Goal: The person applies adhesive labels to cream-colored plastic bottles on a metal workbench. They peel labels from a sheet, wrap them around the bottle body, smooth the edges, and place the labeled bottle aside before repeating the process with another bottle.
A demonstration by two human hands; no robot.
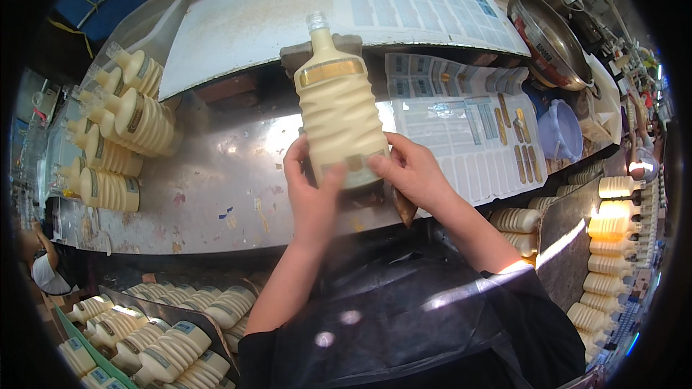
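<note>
A cream-coloured bottle with a rippled body and a clear neck lies between my two hands, its neck pointing away from me. Around its neck end it rests at a dark block-like support. A gold band label crosses its shoulder, and a smaller label sits near its base. My left hand grips the lower left side, thumb on the front. My right hand holds the lower right side, its thumb pressed by the base label. Below the right hand a brown pointed object shows partly.
Several cream bottles stand at the left of the metal table. Label sheets with gold strips lie at the right, near a purple bucket and a large pan. Crates of bottles flank me; other people are at the far sides.
</note>
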